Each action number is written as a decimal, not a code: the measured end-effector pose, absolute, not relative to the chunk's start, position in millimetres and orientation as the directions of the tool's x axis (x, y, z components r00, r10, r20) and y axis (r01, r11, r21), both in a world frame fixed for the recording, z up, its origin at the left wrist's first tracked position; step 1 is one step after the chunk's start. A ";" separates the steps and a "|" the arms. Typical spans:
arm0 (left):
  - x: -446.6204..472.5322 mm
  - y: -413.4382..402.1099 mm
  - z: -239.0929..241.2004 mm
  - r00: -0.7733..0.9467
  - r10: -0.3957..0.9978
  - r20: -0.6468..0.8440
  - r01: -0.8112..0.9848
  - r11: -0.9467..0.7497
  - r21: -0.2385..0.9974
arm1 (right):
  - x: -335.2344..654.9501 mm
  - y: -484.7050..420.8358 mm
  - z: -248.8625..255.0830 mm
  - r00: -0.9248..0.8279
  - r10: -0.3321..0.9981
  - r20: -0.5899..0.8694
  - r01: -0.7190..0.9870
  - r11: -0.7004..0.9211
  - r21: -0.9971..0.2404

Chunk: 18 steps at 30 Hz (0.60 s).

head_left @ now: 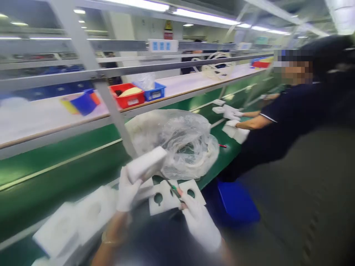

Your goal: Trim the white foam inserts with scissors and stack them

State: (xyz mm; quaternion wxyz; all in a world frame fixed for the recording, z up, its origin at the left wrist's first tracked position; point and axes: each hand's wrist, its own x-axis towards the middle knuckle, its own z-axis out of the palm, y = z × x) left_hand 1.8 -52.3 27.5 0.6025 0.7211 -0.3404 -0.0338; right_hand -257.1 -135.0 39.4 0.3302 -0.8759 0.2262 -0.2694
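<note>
My left hand [128, 190], in a white glove, is closed on a white foam block [146, 162] and holds it up, tilted, over the bench. My right hand [198, 218], gloved with bare fingertips, is closed on a slim dark tool with a green part [173, 187]. Its thin tip points up at the underside of the block; whether it touches is blurred. Below the hands lie white foam pieces with round cut-outs [155, 210]. More white foam blocks [59, 229] are lined up at the lower left, beside my left forearm.
A clear plastic bag [191, 125] with coiled pale tubing lies on the green bench [83, 168]. Red [129, 99] and blue [155, 92] bins stand on the shelf behind a slanted metal post [111, 107]. At right, a co-worker [277, 111] handles white foam; a blue stool [238, 203] is below.
</note>
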 end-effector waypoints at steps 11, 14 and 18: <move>90.7 175.5 25.9 0.831 0.070 0.551 -0.221 -0.868 0.444 | -277.2 -170.6 -1.5 0.667 -0.741 -0.077 -0.564 -0.435 -0.701; 84.3 196.9 -18.1 0.922 -0.079 0.379 -0.230 -0.899 0.372 | -265.7 -170.6 -12.3 0.746 -0.665 -0.031 -0.506 -0.536 -0.676; 70.0 204.0 -71.2 0.940 -0.259 0.220 -0.295 -0.944 0.150 | -245.2 -162.0 -4.3 0.838 -0.545 0.026 -0.405 -0.653 -0.640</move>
